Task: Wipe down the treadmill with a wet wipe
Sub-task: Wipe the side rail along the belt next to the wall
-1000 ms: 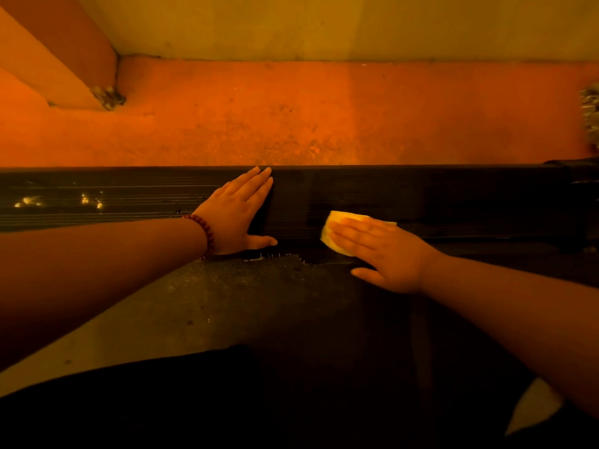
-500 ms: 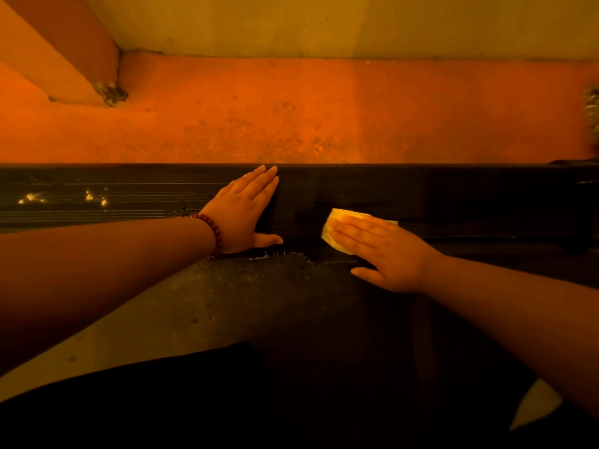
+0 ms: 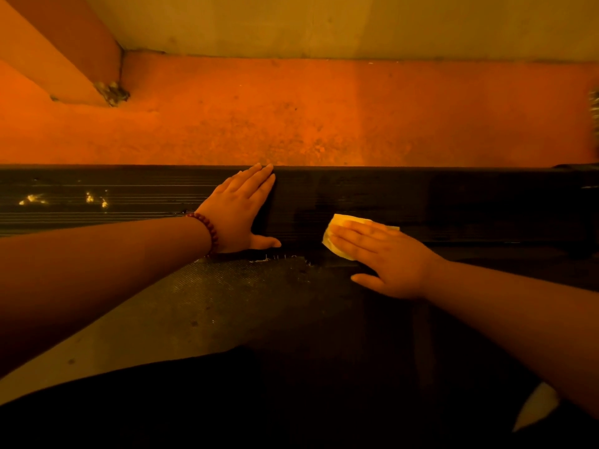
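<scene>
Treadmill belt (image 3: 227,306) nearest, dusty. Right hand (image 3: 385,260) lies flat, fingers straight, pressing the folded wet wipe (image 3: 343,220) onto the ribbed side rail (image 3: 453,202). Left hand (image 3: 236,212), bead bracelet (image 3: 207,228) at wrist, rests palm-down on the same rail, holding nothing. Hands near, not touching. Beyond: orange floor (image 3: 291,118), wall (image 3: 324,24).

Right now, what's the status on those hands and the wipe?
Left hand flat on treadmill rail. Right hand presses wet wipe flat onto it. Left hand lies left of the wipe.
</scene>
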`<act>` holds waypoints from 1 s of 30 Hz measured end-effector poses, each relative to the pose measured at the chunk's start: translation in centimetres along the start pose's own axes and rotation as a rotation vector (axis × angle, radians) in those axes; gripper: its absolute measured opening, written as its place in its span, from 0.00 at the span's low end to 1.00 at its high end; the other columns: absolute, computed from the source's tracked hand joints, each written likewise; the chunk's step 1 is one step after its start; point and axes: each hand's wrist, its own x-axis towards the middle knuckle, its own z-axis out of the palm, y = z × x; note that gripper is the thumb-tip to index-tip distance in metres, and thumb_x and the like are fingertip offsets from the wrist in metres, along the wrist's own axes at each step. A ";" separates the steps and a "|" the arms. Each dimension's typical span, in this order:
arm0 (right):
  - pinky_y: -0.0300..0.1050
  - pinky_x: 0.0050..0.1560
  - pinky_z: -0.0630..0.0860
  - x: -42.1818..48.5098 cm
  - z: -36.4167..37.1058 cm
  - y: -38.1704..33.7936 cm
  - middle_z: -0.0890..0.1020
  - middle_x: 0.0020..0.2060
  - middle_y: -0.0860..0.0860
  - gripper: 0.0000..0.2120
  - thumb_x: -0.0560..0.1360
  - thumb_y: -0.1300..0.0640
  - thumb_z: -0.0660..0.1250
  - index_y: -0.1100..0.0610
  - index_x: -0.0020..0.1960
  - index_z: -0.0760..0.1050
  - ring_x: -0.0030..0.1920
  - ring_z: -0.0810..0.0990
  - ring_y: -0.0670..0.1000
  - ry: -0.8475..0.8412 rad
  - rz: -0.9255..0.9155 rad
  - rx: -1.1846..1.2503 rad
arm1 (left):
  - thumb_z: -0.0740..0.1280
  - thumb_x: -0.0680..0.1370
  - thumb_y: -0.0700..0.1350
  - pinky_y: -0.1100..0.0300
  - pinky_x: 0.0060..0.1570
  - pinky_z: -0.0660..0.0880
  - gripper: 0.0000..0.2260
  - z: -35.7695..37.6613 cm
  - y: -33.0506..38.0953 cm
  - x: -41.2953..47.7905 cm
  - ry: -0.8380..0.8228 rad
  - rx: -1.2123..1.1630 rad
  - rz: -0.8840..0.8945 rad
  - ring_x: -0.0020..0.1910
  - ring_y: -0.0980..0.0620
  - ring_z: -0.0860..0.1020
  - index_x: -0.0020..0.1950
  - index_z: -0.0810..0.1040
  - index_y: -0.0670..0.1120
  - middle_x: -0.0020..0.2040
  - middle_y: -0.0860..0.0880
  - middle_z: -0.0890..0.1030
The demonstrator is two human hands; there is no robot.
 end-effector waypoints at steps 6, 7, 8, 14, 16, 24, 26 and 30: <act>0.43 0.70 0.33 6.2 -2.5 -1.1 0.39 0.76 0.45 0.34 0.77 0.35 0.42 0.50 0.77 0.38 0.74 0.36 0.45 -0.068 -0.012 -0.029 | 0.62 0.69 0.71 0.57 0.70 0.35 0.51 0.3 0.2 0.2 0.009 -0.002 -0.007 0.77 0.50 0.40 0.78 0.42 0.44 0.79 0.47 0.40; 0.43 0.70 0.32 6.9 -3.0 -1.0 0.38 0.76 0.45 0.34 0.79 0.36 0.44 0.50 0.78 0.38 0.74 0.36 0.44 -0.095 -0.016 -0.044 | 0.62 0.69 0.71 0.57 0.70 0.35 0.51 0.4 0.1 0.3 0.008 -0.006 -0.010 0.77 0.50 0.40 0.78 0.42 0.44 0.79 0.48 0.40; 0.43 0.70 0.33 7.1 -3.2 -0.9 0.38 0.75 0.45 0.33 0.80 0.37 0.46 0.50 0.78 0.39 0.75 0.36 0.45 -0.115 -0.023 -0.048 | 0.62 0.69 0.71 0.57 0.70 0.35 0.51 0.4 0.0 0.3 0.005 -0.009 -0.009 0.77 0.50 0.40 0.78 0.42 0.44 0.79 0.48 0.40; 0.52 0.73 0.45 0.8 -1.4 1.4 0.52 0.76 0.50 0.34 0.79 0.35 0.44 0.54 0.77 0.48 0.76 0.51 0.52 -0.071 0.027 -0.015 | 0.61 0.68 0.72 0.56 0.71 0.35 0.52 0.6 -0.1 0.5 -0.008 -0.004 -0.017 0.76 0.51 0.38 0.78 0.39 0.45 0.78 0.49 0.38; 0.51 0.72 0.43 1.3 -1.9 1.2 0.51 0.76 0.50 0.34 0.79 0.34 0.42 0.54 0.77 0.47 0.76 0.49 0.51 -0.069 0.034 -0.025 | 0.61 0.68 0.72 0.55 0.72 0.36 0.52 0.5 0.0 0.5 -0.010 -0.007 -0.018 0.76 0.51 0.38 0.78 0.39 0.45 0.78 0.49 0.38; 0.45 0.73 0.39 6.0 -3.8 1.6 0.44 0.77 0.48 0.35 0.78 0.34 0.43 0.53 0.79 0.44 0.76 0.41 0.47 -0.081 -0.010 -0.029 | 0.62 0.68 0.72 0.57 0.70 0.35 0.52 0.3 0.0 0.7 -0.033 -0.006 -0.028 0.76 0.52 0.37 0.78 0.39 0.45 0.78 0.50 0.37; 0.47 0.73 0.40 3.4 -3.3 2.9 0.48 0.76 0.49 0.36 0.78 0.33 0.40 0.54 0.78 0.46 0.76 0.45 0.48 -0.078 -0.002 -0.006 | 0.61 0.68 0.72 0.57 0.70 0.35 0.52 0.4 0.0 0.8 -0.032 0.002 -0.025 0.76 0.51 0.37 0.78 0.38 0.45 0.78 0.49 0.36; 0.47 0.73 0.40 3.3 -3.4 3.2 0.50 0.77 0.50 0.36 0.78 0.34 0.44 0.55 0.78 0.48 0.77 0.47 0.50 -0.077 0.014 -0.021 | 0.60 0.68 0.73 0.56 0.72 0.36 0.53 0.4 0.0 0.9 -0.047 0.006 -0.028 0.76 0.51 0.37 0.78 0.38 0.45 0.78 0.49 0.36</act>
